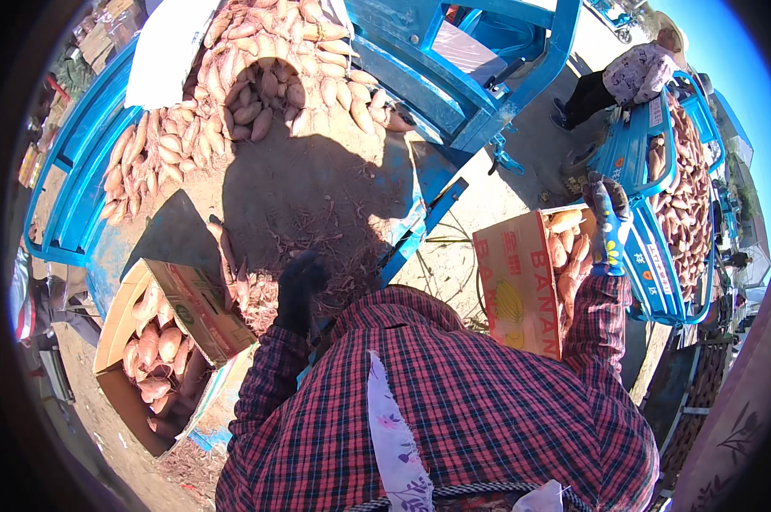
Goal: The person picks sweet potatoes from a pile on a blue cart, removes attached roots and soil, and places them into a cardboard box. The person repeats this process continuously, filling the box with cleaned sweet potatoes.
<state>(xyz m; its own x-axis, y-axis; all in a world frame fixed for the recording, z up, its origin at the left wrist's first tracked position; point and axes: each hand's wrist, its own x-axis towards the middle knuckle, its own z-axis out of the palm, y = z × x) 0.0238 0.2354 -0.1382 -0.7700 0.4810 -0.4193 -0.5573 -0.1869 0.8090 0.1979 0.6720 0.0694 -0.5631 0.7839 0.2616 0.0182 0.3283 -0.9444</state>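
My left hand [303,281], in a dark glove, hangs in shadow above the truck bed, near loose roots; whether it holds anything is unclear. My right hand [608,211], in a blue patterned glove with curled fingers, is at the far side of a cardboard banana box [510,288]. Sweet potatoes [568,256] show inside that box, beside the hand. Whether the fingers grip its rim cannot be told. At the left, an open cardboard box [200,313] holds more sweet potatoes [161,349]. A large pile of sweet potatoes [257,51] covers the back of the blue truck bed [296,185].
A white sack [168,54] lies over the pile's left side. Blue metal rails [72,160] edge the bed. Another person [635,80] leans on a second blue cart [648,256] loaded with sweet potatoes at the right. A blue metal frame [424,83] stands at the top.
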